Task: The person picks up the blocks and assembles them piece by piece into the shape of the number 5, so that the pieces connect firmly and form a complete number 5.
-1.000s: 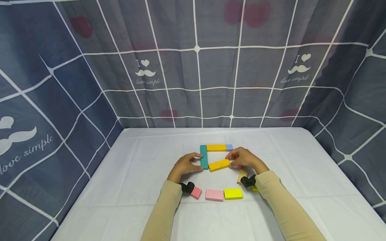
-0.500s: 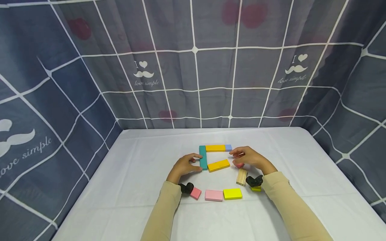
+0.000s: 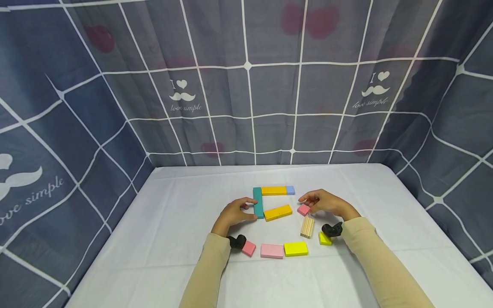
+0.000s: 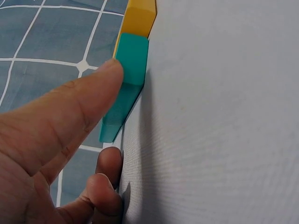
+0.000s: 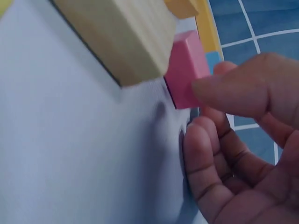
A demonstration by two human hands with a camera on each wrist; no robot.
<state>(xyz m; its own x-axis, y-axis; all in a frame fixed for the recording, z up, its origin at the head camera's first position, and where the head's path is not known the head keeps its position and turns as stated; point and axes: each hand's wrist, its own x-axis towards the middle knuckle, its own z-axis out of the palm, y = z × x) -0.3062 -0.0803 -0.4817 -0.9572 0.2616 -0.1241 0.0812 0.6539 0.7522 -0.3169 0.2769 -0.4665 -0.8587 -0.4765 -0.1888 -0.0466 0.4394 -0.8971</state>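
Note:
On the white cloth, my left hand [image 3: 233, 214] rests its index finger and thumb against the left side of a teal block [image 3: 258, 203]. In the left wrist view the thumb touches that teal block [image 4: 133, 60]. An orange-yellow block [image 3: 278, 212] lies slanted by the teal block's near end. Another orange-yellow block [image 3: 274, 191] runs along the far side, with a small blue block [image 3: 290, 190] at its right end. My right hand [image 3: 329, 203] is at a small pink block [image 3: 303, 209]; its thumb overlaps that pink block [image 5: 184, 70] in the right wrist view, with no clear pinch.
A striped wooden block [image 3: 307, 226] lies just nearer than the small pink one. Closer still are a bright yellow block [image 3: 295, 248], a pale pink block [image 3: 271, 251], a small red-pink block [image 3: 248, 248] and a small yellow block [image 3: 325, 238]. A grid-patterned curtain [image 3: 273, 94] surrounds the table.
My right hand has let go of the slanted orange-yellow block and moved right to the small pink block, which now shows more fully. My left hand stays at the teal block.

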